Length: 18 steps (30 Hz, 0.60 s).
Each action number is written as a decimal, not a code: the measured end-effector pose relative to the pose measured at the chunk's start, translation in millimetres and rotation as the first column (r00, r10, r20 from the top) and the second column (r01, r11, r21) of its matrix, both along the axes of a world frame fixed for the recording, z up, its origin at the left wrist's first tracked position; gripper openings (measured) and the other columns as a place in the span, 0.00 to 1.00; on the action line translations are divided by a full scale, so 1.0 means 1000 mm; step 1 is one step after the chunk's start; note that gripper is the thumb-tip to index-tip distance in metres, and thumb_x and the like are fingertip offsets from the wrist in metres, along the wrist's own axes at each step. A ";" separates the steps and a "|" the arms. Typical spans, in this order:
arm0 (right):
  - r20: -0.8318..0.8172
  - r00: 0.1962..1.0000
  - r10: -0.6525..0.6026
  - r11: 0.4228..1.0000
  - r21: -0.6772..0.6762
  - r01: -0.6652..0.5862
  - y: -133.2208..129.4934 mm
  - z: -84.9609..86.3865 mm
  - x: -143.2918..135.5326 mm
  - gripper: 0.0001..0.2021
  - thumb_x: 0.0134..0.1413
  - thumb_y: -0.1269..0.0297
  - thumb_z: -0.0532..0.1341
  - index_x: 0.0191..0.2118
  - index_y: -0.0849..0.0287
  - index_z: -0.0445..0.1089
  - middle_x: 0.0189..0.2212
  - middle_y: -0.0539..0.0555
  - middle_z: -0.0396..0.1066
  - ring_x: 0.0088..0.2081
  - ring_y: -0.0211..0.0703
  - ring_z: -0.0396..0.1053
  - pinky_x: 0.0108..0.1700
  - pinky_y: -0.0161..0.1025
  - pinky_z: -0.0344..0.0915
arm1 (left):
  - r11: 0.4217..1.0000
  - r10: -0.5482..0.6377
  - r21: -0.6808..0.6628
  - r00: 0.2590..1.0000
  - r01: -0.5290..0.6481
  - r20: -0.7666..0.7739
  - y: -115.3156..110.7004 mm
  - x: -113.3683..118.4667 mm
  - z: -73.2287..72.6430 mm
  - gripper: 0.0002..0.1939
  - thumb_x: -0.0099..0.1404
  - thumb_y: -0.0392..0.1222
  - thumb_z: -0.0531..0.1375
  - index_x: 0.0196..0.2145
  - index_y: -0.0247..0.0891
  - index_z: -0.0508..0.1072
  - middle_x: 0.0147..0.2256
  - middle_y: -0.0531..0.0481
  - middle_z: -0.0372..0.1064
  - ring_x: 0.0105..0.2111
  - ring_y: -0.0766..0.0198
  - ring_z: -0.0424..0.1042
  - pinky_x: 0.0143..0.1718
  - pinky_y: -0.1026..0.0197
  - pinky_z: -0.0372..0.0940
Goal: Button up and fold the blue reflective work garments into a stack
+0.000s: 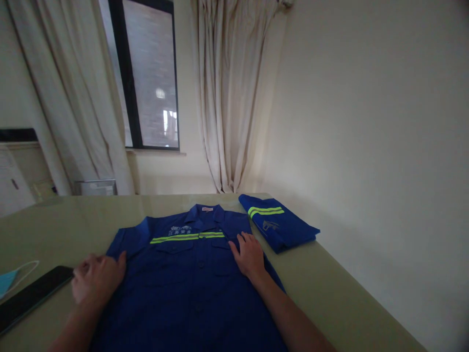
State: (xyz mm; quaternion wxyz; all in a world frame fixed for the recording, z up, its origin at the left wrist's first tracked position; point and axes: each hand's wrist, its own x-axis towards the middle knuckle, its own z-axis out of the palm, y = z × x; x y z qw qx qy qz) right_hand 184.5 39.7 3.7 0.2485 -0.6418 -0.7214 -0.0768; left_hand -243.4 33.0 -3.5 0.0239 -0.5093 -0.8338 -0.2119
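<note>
A blue short-sleeved work shirt (pixel 200 283) lies front side up on the greenish table, its collar away from me and a yellow-green reflective stripe across the chest. My right hand (pixel 248 253) rests on its right chest side, fingers spread and holding nothing. At the shirt's left edge, below the sleeve, is my left hand (pixel 98 277); its thumb is apart from the curled fingers, and whether these grip any cloth is hidden. A folded blue garment (pixel 278 225) with a similar stripe sits beyond the right sleeve.
On the table (pixel 330 293) at the left lie a long black object (pixel 34 296) and a light blue face mask (pixel 8 281) with a white ear loop. A wall runs along the right edge. Curtains (pixel 234 98) and a window stand behind the table.
</note>
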 end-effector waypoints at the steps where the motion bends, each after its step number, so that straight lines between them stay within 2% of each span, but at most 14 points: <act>1: 0.018 1.000 -0.015 1.000 0.009 0.015 -0.002 0.002 0.000 0.22 0.70 0.48 0.52 0.51 0.57 0.76 0.52 0.64 0.74 0.55 0.57 0.68 0.56 0.49 0.62 | 0.999 0.046 -0.016 0.998 -0.046 -0.038 -0.001 -0.002 -0.002 0.29 0.65 0.56 0.51 0.45 0.25 0.77 0.53 0.22 0.69 0.59 0.25 0.62 0.52 0.35 0.64; 3: 0.057 0.997 -0.046 0.999 0.009 0.046 -0.004 0.006 0.000 0.20 0.71 0.49 0.52 0.45 0.57 0.77 0.46 0.63 0.74 0.50 0.56 0.69 0.52 0.48 0.63 | 0.996 0.083 -0.029 0.994 -0.085 -0.072 0.000 0.001 0.000 0.29 0.65 0.56 0.51 0.48 0.29 0.77 0.52 0.27 0.72 0.57 0.29 0.66 0.50 0.38 0.66; 5: 0.088 0.994 -0.061 0.998 -0.002 0.062 -0.004 0.007 0.000 0.20 0.71 0.50 0.52 0.42 0.57 0.77 0.42 0.62 0.73 0.48 0.55 0.69 0.50 0.47 0.63 | 0.997 0.081 -0.015 0.997 -0.081 0.000 0.003 0.008 0.007 0.28 0.66 0.55 0.50 0.52 0.33 0.75 0.48 0.30 0.75 0.51 0.32 0.72 0.46 0.39 0.69; 7: 0.101 0.993 -0.054 0.998 -0.014 0.055 -0.003 0.007 0.000 0.20 0.71 0.50 0.52 0.42 0.57 0.76 0.41 0.61 0.73 0.47 0.55 0.69 0.48 0.46 0.63 | 0.996 0.044 0.069 0.995 -0.050 0.091 0.007 0.017 0.018 0.27 0.68 0.53 0.48 0.56 0.34 0.71 0.46 0.31 0.76 0.46 0.35 0.75 0.44 0.41 0.70; 8: 0.102 0.993 -0.050 0.999 -0.017 0.052 -0.002 0.006 0.000 0.20 0.71 0.50 0.52 0.42 0.57 0.76 0.41 0.61 0.73 0.46 0.55 0.69 0.48 0.46 0.63 | 0.991 -0.030 0.134 0.991 0.012 0.133 0.009 0.023 0.023 0.27 0.68 0.51 0.48 0.57 0.35 0.69 0.46 0.33 0.77 0.45 0.38 0.76 0.44 0.42 0.71; 9: 0.104 0.993 -0.049 0.999 -0.019 0.051 -0.002 0.006 0.001 0.19 0.71 0.51 0.53 0.42 0.57 0.76 0.41 0.61 0.72 0.46 0.55 0.69 0.48 0.46 0.62 | 0.971 -0.159 0.204 0.974 0.125 0.161 0.010 0.030 0.027 0.26 0.68 0.51 0.48 0.59 0.37 0.67 0.48 0.36 0.77 0.46 0.41 0.76 0.46 0.44 0.71; 10: 0.106 0.993 -0.049 0.998 -0.021 0.052 -0.001 0.005 0.001 0.19 0.71 0.51 0.53 0.42 0.57 0.76 0.42 0.61 0.72 0.47 0.55 0.69 0.48 0.46 0.62 | 0.925 -0.326 0.259 0.930 0.277 0.171 0.010 0.038 0.030 0.27 0.68 0.51 0.49 0.60 0.39 0.65 0.51 0.39 0.76 0.49 0.44 0.76 0.50 0.46 0.70; 11: 0.110 0.993 -0.050 0.998 -0.025 0.053 -0.001 0.004 0.001 0.19 0.71 0.51 0.53 0.43 0.57 0.76 0.42 0.61 0.72 0.47 0.55 0.69 0.48 0.46 0.62 | 0.856 -0.487 0.288 0.857 0.430 0.168 0.010 0.047 0.030 0.28 0.68 0.52 0.52 0.62 0.41 0.63 0.54 0.42 0.74 0.52 0.48 0.74 0.54 0.49 0.69; 12: 0.114 0.992 -0.050 0.998 -0.030 0.054 -0.001 0.004 0.001 0.19 0.71 0.51 0.53 0.43 0.57 0.76 0.43 0.61 0.73 0.47 0.54 0.69 0.49 0.46 0.62 | 0.782 -0.608 0.286 0.779 0.554 0.153 0.010 0.056 0.028 0.31 0.67 0.55 0.54 0.65 0.43 0.60 0.59 0.44 0.71 0.56 0.50 0.72 0.58 0.50 0.66; 13: 0.116 0.992 -0.049 0.998 -0.038 0.054 -0.001 0.004 0.002 0.19 0.71 0.51 0.53 0.44 0.57 0.76 0.43 0.61 0.73 0.48 0.54 0.69 0.49 0.46 0.62 | 0.730 -0.676 0.256 0.726 0.634 0.127 0.009 0.064 0.025 0.35 0.66 0.57 0.56 0.67 0.44 0.58 0.62 0.45 0.68 0.60 0.51 0.68 0.62 0.50 0.63; 14: 0.117 0.992 -0.047 0.997 -0.047 0.053 -0.001 0.003 0.002 0.19 0.71 0.51 0.52 0.44 0.57 0.76 0.43 0.61 0.73 0.48 0.54 0.69 0.49 0.45 0.61 | 0.717 -0.692 0.202 0.716 0.668 0.091 0.007 0.071 0.019 0.38 0.66 0.60 0.57 0.68 0.43 0.56 0.65 0.44 0.64 0.64 0.50 0.64 0.65 0.48 0.59; 18: 0.089 0.995 -0.047 0.995 -0.084 0.054 -0.001 0.000 0.004 0.23 0.72 0.48 0.49 0.53 0.58 0.74 0.52 0.63 0.73 0.54 0.56 0.68 0.55 0.47 0.59 | 0.820 -0.573 -0.047 0.816 0.571 -0.072 0.008 0.078 -0.007 0.36 0.69 0.62 0.51 0.67 0.40 0.63 0.69 0.41 0.58 0.68 0.44 0.56 0.69 0.38 0.48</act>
